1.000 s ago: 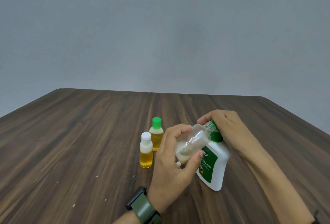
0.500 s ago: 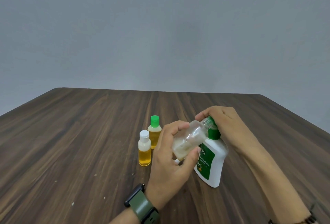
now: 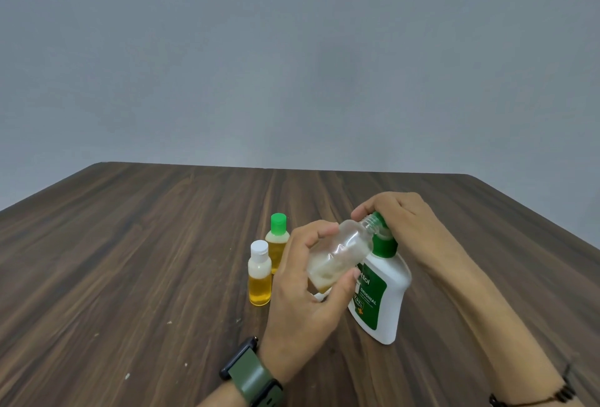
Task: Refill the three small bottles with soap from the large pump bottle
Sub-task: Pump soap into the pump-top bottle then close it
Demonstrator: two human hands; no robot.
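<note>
My left hand (image 3: 305,302) grips a clear small bottle (image 3: 341,252), uncapped and tilted, its mouth up against the green pump head of the large white pump bottle (image 3: 384,306). A little pale soap lies in its lower end. My right hand (image 3: 402,221) is curled over the pump head, which it mostly hides. The pump bottle leans on the table. Two capped small bottles with yellow soap stand to the left: one with a white cap (image 3: 259,273) and one with a green cap (image 3: 277,241) behind it.
The dark wooden table (image 3: 130,260) runs back to a grey wall. A small white object (image 3: 321,296), possibly a cap, peeks out under my left hand. A green-strapped watch (image 3: 251,374) sits on my left wrist.
The view shifted slightly. Both hands keep their hold on the clear bottle and the pump head, which sit a little higher in the picture than a second ago.
</note>
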